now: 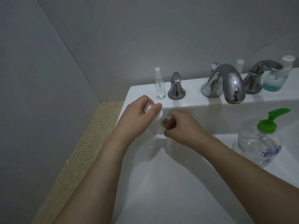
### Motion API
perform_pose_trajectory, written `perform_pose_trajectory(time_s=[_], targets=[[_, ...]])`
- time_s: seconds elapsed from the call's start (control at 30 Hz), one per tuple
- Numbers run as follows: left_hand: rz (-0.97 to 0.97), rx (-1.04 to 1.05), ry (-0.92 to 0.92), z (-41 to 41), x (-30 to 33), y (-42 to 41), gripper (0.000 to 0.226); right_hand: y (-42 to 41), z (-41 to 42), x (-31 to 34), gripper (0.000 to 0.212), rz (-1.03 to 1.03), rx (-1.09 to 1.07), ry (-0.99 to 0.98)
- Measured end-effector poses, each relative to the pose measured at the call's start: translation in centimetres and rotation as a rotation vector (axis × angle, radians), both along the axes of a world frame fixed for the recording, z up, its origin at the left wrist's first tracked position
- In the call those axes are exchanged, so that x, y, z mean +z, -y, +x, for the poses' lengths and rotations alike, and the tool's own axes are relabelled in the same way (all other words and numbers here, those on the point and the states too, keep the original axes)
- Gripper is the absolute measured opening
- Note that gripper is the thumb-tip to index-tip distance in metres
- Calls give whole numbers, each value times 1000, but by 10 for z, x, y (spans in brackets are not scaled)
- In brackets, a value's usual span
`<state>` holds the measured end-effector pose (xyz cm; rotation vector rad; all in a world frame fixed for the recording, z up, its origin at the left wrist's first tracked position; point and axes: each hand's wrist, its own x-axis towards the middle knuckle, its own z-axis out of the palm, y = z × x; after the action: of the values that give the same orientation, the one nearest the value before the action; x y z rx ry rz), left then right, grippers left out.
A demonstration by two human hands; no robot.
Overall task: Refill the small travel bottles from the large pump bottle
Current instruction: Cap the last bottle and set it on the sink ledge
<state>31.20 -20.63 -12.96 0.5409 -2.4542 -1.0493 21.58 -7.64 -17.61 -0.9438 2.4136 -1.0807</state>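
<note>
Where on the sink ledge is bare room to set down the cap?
Bare ledge lies between the left tap handle and the spout. It is crowded at the spray bottle and right of the spout, by the blue bottle.

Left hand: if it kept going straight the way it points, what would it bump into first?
Probably the small spray bottle standing on the sink ledge, just beyond the left hand. Depth is hard to judge, so it could pass beside it.

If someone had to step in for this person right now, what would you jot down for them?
Left hand holds a removed white spray cap.
Right hand grips a small clear bottle, mouth open, over the sink.
A second spray bottle, capped, stands on the ledge beside the tap handle.
The green-topped pump bottle stands at right, untouched.
Done: one bottle opened. Left: fill both, recap.
</note>
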Motion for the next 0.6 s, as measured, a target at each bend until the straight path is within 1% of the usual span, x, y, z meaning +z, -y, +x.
perform_pose_trajectory(time_s=[0.13, 0.27, 0.4, 0.5, 0.6], targets=[[-13, 18, 46, -1, -2, -1, 28, -1, 2, 4, 15, 37, 6, -51], [-12, -11, 70, -3, -3, -4, 31, -2, 3, 7, 15, 52, 5, -57], [62, -39, 45, -3, -4, -3, 26, -2, 3, 7, 14, 49, 2, -68], [130, -73, 69, 0, -2, -2, 18, -3, 2, 6, 13, 67, 9, -96], [135, -63, 97, 0, -1, -4, 16, -3, 3, 6, 18, 99, 21, -173]])
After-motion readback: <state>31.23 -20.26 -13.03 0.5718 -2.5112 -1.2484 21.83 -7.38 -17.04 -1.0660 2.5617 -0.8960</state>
